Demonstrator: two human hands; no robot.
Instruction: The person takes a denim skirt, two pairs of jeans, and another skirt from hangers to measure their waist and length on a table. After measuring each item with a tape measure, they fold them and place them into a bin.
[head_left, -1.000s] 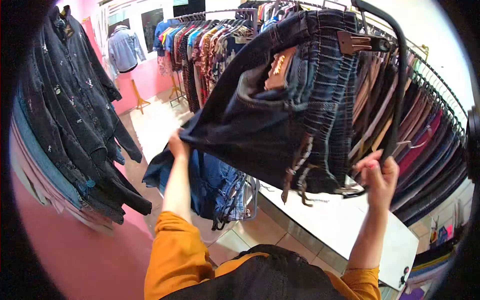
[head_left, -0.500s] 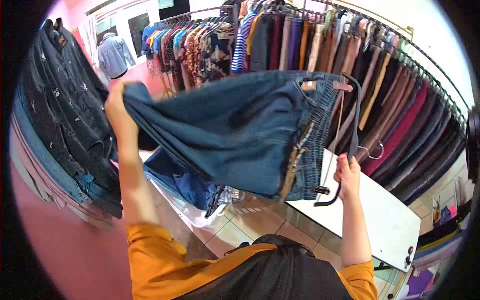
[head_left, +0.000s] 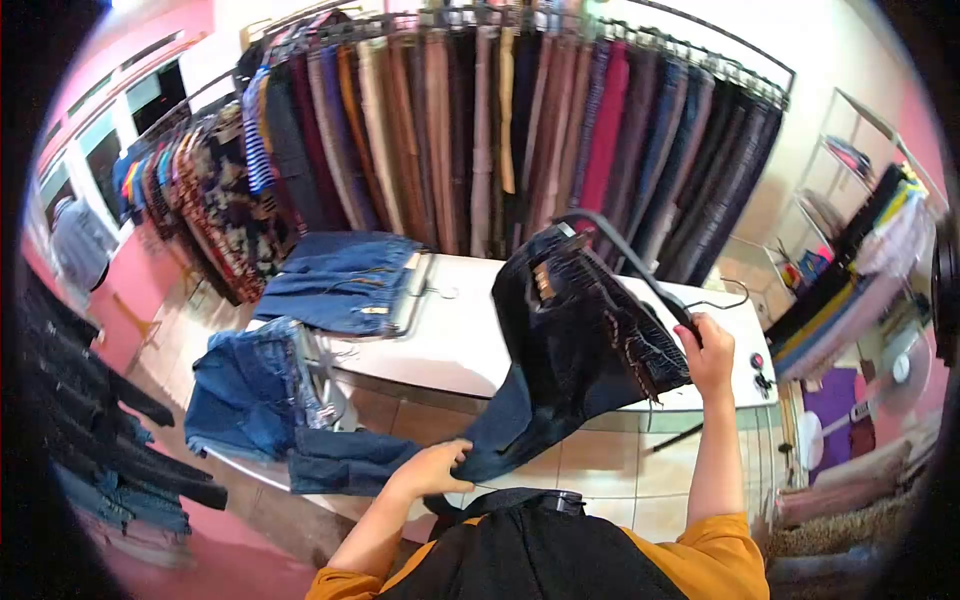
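Dark blue jeans (head_left: 560,340) with an elastic waistband hang from a black hanger (head_left: 630,255). My right hand (head_left: 708,352) is closed round the hanger at its right side. Lower down, my left hand (head_left: 436,468) lies against the trouser legs with its fingers partly spread and curved; whether it grips the cloth is unclear. The legs trail left below the pile of blue jeans (head_left: 245,390). Another pair of folded jeans (head_left: 340,285) on a hanger rests on the white table (head_left: 450,350).
A long rack of hanging trousers (head_left: 440,140) runs behind the table. Patterned clothes (head_left: 215,190) hang at the back left, dark garments (head_left: 90,400) at the near left. On the right stand a metal shelf (head_left: 825,150) and a fan (head_left: 900,370).
The view has turned right. The jeans, stretched out sideways before, now hang slanting and folded. My left hand has come down from the upper left to the lower middle.
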